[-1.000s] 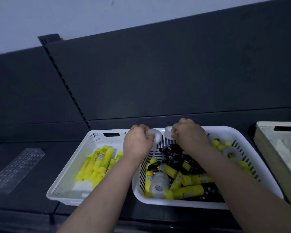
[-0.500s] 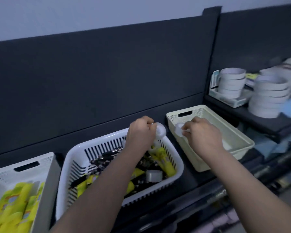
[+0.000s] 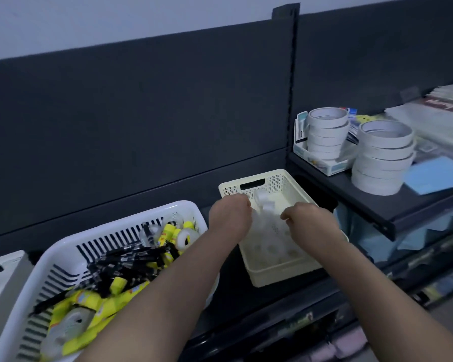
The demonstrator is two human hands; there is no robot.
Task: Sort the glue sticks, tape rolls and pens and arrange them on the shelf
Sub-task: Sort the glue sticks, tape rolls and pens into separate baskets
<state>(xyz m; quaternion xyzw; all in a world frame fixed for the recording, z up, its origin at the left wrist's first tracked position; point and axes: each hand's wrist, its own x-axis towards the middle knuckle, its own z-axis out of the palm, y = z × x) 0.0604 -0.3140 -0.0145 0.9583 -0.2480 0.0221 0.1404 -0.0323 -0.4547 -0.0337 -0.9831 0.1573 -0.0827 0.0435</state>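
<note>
Small clear tape rolls (image 3: 262, 199) show blurred by the perforated back wall of the cream basket (image 3: 277, 182), with more lying pale on its floor. They look light, stiff and slick-sided. A pinch across the rim and core hole would likely suit them best, and a short drop should hardly hurt them. The left hand (image 3: 230, 218) hovers over the basket's left edge with its fingers hidden, so I cannot tell whether it holds anything. The right hand (image 3: 310, 222) hangs loosely curled, with nothing seen in it. To the left, a white slatted basket (image 3: 102, 227) holds yellow glue sticks (image 3: 89, 301), black pens (image 3: 126, 259) and more tape on the dark shelf (image 3: 230, 291).
</note>
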